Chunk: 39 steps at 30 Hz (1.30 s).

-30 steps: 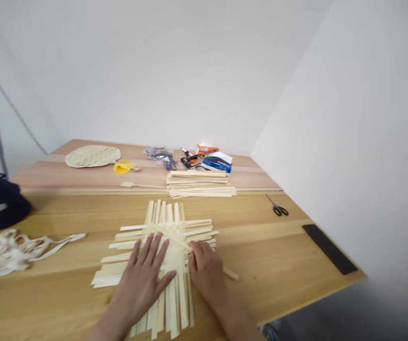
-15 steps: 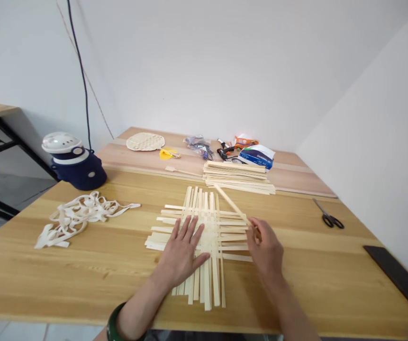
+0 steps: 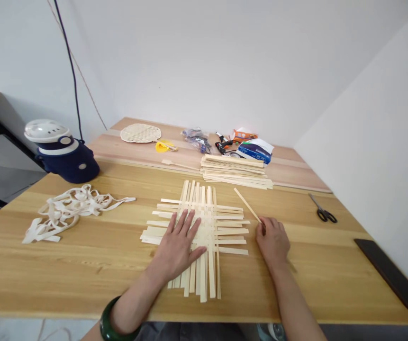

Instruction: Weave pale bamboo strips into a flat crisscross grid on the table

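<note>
My left hand (image 3: 176, 246) lies flat with its fingers spread on a cross-shaped lattice of pale wooden strips (image 3: 210, 227), pressing it against the table. The strips are interlaced in the middle, with loose ends sticking out on every side. To the right of the lattice, my right hand (image 3: 274, 242) is closed around a single narrow wooden strip (image 3: 247, 204). That strip slants up and left from my fingers, clear of the weave; part of it is hidden behind my hand and forearm.
Behind the lattice lies a stack of strips (image 3: 234, 168). White tape (image 3: 72, 208) is heaped at left near a blue-and-white jug (image 3: 65, 154). Scissors (image 3: 324, 213) and a dark slab (image 3: 390, 272) lie right. A woven oval piece (image 3: 140, 133) and a glue gun (image 3: 222, 146) sit farther back.
My right hand has moved right and slightly down with the strip, whose far end has shifted away from the stack. My left hand stays on the lattice. The view has shifted slightly.
</note>
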Each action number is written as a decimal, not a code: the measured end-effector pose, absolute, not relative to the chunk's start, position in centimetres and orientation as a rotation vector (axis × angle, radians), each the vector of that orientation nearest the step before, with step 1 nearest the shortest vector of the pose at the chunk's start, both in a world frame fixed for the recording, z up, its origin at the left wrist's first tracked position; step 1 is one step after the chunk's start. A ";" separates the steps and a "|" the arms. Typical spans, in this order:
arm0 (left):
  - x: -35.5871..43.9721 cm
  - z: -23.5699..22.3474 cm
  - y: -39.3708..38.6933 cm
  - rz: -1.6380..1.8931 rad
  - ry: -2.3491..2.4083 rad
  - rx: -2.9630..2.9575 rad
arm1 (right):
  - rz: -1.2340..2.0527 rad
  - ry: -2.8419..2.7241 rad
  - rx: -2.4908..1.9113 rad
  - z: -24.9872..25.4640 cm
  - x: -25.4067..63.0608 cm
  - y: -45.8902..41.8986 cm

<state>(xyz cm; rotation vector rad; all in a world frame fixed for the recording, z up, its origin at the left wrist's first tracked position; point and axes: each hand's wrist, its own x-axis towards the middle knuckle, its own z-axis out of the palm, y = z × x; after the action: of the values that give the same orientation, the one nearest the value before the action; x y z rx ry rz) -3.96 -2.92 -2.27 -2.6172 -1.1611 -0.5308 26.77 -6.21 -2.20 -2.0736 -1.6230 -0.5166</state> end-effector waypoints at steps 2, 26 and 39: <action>-3.9 -2.3 -2.9 -0.548 -1.161 -2.606 | -0.544 -1.637 -2.053 -2.2 26.7 -6.2; -4.0 -1.8 -3.0 -0.463 -1.193 -2.672 | -0.606 -1.531 -2.091 -2.2 26.9 -6.3; -4.1 -1.9 -2.9 -0.472 -1.205 -2.707 | -0.557 -1.517 -2.086 -1.8 26.5 -6.4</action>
<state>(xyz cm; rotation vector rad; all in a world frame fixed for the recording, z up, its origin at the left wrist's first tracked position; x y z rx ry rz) -4.07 -2.93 -1.89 -2.7075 -1.2049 -0.4717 26.49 -6.44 -1.75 -2.0860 -1.5170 -0.5572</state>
